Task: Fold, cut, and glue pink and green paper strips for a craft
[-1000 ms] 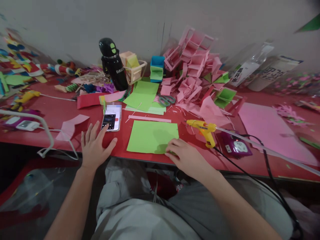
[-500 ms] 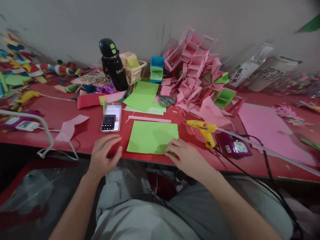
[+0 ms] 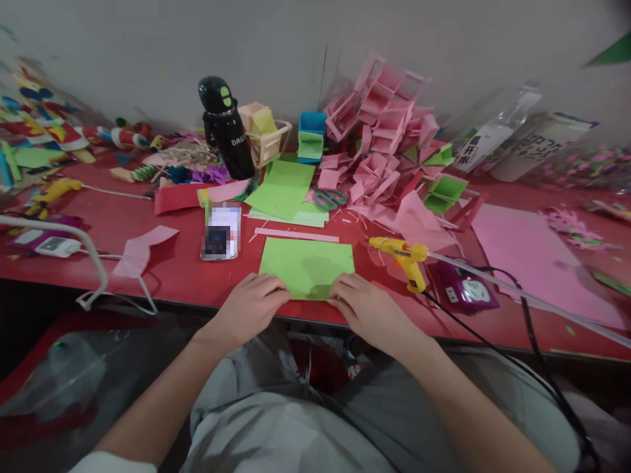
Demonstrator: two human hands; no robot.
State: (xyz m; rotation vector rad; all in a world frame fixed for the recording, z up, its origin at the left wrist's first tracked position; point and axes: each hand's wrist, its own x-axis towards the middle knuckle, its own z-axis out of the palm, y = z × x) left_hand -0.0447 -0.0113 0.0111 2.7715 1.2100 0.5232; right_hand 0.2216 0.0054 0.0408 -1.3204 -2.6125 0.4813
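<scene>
Grip by the left hand (image 3: 255, 301) and right hand (image 3: 371, 309) is pinched at the near corners of the green sheet (image 3: 306, 266), laid flat on the red surface (image 3: 194, 282), judged light, bendable and easily creased, so best held by its edges

blk btl (image 3: 228, 135) upright | phone (image 3: 221, 231) flat on tbl (image 3: 116, 213) | clr btl (image 3: 490, 135) nr pale cup (image 3: 537, 148)
</scene>
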